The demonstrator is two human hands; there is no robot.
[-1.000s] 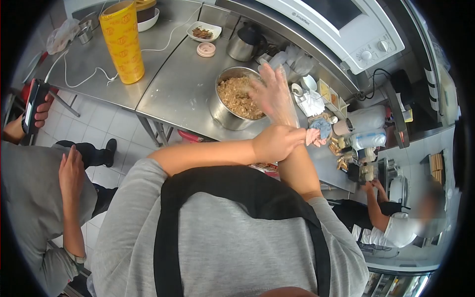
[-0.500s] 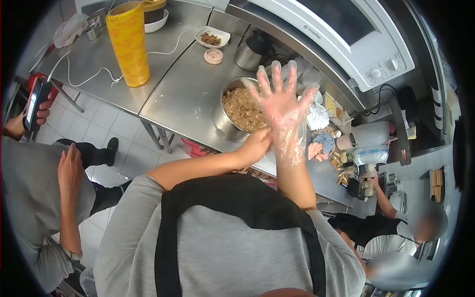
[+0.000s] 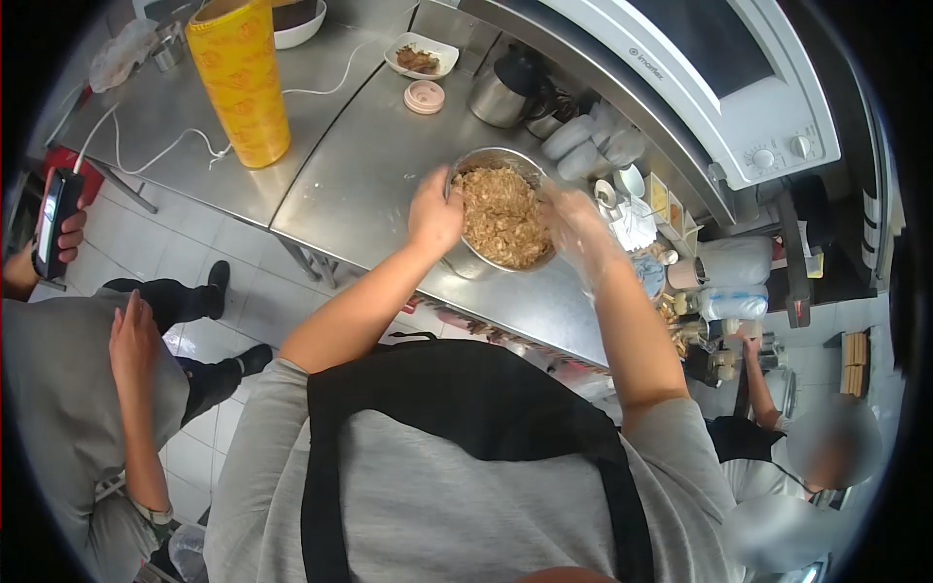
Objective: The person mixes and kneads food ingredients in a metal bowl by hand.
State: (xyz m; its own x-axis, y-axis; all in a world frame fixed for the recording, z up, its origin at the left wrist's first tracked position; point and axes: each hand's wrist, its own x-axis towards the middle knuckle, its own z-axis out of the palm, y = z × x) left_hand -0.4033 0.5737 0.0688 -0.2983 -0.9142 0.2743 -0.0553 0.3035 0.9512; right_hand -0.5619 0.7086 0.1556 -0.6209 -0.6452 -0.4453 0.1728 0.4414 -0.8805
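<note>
A round steel pot (image 3: 466, 262) stands near the front edge of the steel table, filled with a brown, shredded-looking food mixture (image 3: 503, 216). My bare left hand (image 3: 435, 212) grips the pot's left rim, thumb at the edge and fingers around the outside. On the opposite side, my right hand (image 3: 575, 225) wears a clear plastic glove and is at the right rim. Motion blurs its fingers, so whether they close on the rim cannot be made out.
Behind the pot are a steel jug (image 3: 501, 92), a pink lid (image 3: 424, 96) and a white dish (image 3: 422, 56). A yellow roll (image 3: 240, 87) stands left. A microwave (image 3: 739, 87) sits above right. One person holds a phone (image 3: 58, 222); another person (image 3: 763, 452) works at right.
My gloved right hand has come down from its raised, spread position to the pot's right rim. My left hand has left the right wrist and taken hold of the left rim.
</note>
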